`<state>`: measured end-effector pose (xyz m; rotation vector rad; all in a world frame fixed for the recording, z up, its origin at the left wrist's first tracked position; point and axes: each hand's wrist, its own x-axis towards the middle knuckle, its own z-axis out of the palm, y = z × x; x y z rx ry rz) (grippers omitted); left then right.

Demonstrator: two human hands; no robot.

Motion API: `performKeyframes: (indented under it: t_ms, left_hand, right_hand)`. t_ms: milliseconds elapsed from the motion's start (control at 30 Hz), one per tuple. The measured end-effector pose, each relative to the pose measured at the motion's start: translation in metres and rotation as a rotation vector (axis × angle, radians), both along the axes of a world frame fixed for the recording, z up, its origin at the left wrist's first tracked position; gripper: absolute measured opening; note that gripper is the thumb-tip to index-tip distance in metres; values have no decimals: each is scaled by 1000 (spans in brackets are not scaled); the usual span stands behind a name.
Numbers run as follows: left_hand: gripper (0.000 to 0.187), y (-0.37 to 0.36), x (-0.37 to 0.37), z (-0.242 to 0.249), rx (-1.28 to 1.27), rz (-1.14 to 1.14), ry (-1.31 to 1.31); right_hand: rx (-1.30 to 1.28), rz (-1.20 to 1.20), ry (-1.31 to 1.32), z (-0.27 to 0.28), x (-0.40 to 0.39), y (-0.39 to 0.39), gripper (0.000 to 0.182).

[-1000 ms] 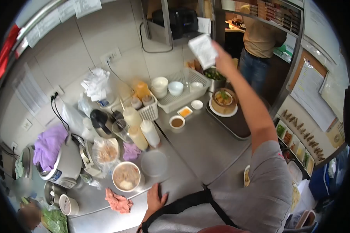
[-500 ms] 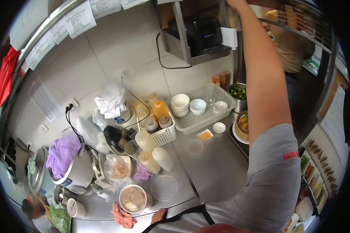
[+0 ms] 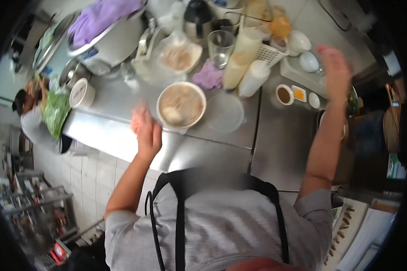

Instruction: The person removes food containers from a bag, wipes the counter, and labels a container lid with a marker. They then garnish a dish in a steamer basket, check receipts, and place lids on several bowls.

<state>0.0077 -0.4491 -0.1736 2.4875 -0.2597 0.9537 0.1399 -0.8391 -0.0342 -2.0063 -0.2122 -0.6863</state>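
Observation:
My left hand (image 3: 149, 137) is closed on a pink cloth (image 3: 139, 118) at the counter's front edge. Right of it is a white tub (image 3: 159, 105) of pale brown mixture, with a clear round lid (image 3: 224, 113) beside it. My right hand (image 3: 336, 72) is raised in front of the basket (image 3: 298, 74) of white bowls (image 3: 298, 43); motion blurs its fingers, and nothing can be made out in them. Near that basket sit a cup of brown sauce (image 3: 284, 95), a square dish of orange sauce (image 3: 299, 94) and a small white dish (image 3: 314, 100).
Squeeze bottles (image 3: 255, 77), a glass (image 3: 220, 49) and a purple cloth (image 3: 209, 75) stand behind the tub. A large cooker (image 3: 106, 49) and a lidded white cup (image 3: 82, 93) are at left. Another person (image 3: 36, 119) is beyond the counter's left end.
The view has tilted down. My right arm has come down from the upper shelf. My left hand has moved left onto the pink cloth. Brown sauce now shows beside the square dish.

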Motion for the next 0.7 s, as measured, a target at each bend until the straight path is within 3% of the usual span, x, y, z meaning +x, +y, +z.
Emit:
performKeyframes:
  t_ms: [67,100,167,333,467,500,567,600,633,667,700]
  left_hand:
    - [30,32,23,-43,-448,-168,196]
    - [30,31,27,-30,-389,-134,229]
    - [35,24,39,-23,-388,-104,339]
    - [44,16,54,-81,-525,-298,326]
    - [49,21,46,-82,-639,-470,396]
    - [50,25,42,-79,-567,-510,399]
    - [53,41,36,-70,-426,-595,396]
    - [52,56,38,-67,-519,-690,518]
    - [52,71,40,-64,-615,-780,641]
    - [51,86,44,-62,-710,-866,765]
    - [46,103,51,-72,-699,-872,730]
  right_hand:
    - [-84,184,253,-45,-22,73,31]
    - [-406,273,-95,-58,-28,103,37]
    - [-407,307,5,-87,-43,157,42]
    - [-752,175,141,-174,-53,222,58]
    - [-753,258,405,-187,-50,229,65]
    - [-897,107,399,-176,-51,239,56]
    - [-623,100,205,-164,-23,267,45]
    - [-493,95,107,-159,-4,280,40]
    - [-318,106,174,-156,17,306,29]
    - [-54,180,464,-156,37,331,30]
    - [222,253,747,-161,56,355,31]
